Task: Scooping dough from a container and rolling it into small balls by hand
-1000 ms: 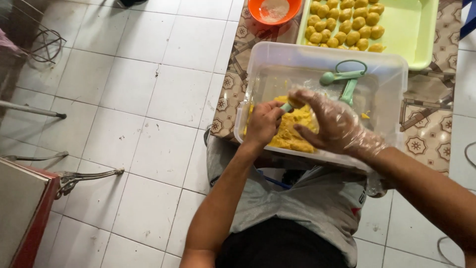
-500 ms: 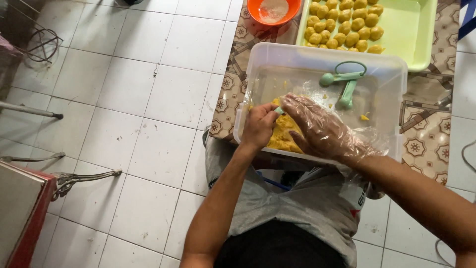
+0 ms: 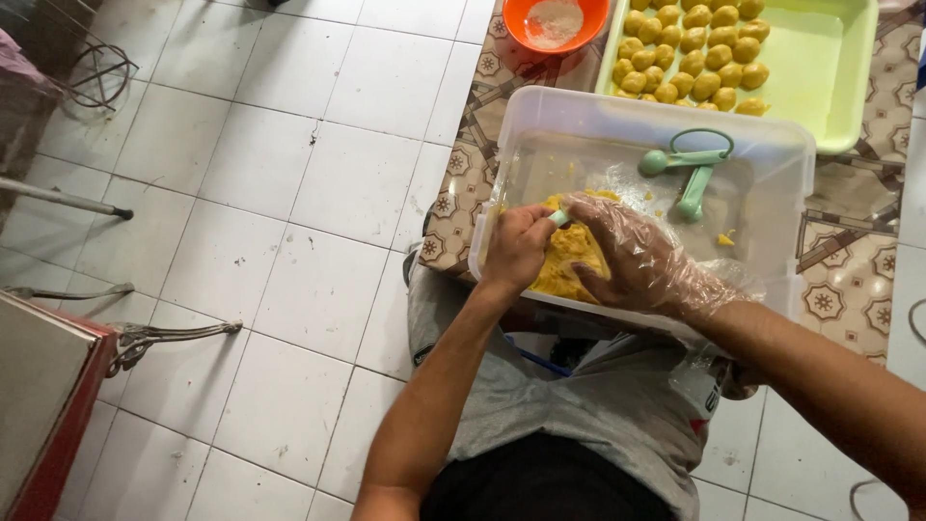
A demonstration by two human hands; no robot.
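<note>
Both hands have shifted slightly leftward in the clear tub (image 3: 772,164). Left hand (image 3: 516,246), grip pressed around a small green scoop (image 3: 558,218); gloved right hand (image 3: 637,260), fingers spread, rests on the yellow dough (image 3: 564,270). Dough balls (image 3: 690,53) fill the green tray (image 3: 830,68) beyond.

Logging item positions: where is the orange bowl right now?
Head view, top centre: the orange bowl sits on the patterned table, left of the green tray, beyond the clear tub.

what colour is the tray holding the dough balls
Pale green tray, seen clearly in the head view.
</note>
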